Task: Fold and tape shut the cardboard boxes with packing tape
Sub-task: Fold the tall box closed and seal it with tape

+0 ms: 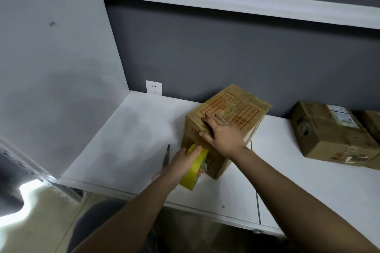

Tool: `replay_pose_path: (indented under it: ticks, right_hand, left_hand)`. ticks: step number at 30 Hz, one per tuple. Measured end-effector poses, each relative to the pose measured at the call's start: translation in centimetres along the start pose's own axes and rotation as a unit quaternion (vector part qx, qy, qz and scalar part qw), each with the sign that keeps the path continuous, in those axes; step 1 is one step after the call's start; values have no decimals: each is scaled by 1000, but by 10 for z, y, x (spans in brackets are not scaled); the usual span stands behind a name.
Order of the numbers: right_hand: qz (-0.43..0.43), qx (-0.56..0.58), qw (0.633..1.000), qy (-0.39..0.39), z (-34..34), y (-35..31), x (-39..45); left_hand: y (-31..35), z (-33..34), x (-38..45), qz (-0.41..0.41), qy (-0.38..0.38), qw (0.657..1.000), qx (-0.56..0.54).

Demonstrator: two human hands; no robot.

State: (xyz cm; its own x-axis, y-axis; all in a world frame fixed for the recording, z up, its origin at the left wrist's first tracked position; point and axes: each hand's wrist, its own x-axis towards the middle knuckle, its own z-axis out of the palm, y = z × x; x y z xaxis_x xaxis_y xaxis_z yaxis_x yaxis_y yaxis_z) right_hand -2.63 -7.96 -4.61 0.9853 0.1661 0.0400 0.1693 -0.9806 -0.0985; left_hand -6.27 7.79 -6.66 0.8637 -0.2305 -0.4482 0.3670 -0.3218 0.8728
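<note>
Left hand curled round one yellow tape roll, right hand spread flat on one box mid-table, another box toward right edge.

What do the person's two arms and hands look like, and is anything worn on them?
Both arms are bare as far as the picture shows: no sleeves reach the forearms. The left hand and the right hand wear no gloves. No watch, bracelet or ring can be seen on either wrist or on the fingers that show. No markings or bandages are visible.
</note>
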Motion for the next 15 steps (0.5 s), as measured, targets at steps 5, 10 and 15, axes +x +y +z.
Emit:
replay_pose_path:
  ticks: [5,10,15]
  right_hand:
    - [-12,3,1000,3,6,4,1]
    - [-18,0,1000,-11,6,9,4]
    - [-24,21,999,-20,3,15,6]
  left_hand:
    - [-12,4,-29,65,-12,998,-11]
    - [-4,4,-32,58,15,998,-7]
    - [-21,-2,-3,-14,-5,999,31]
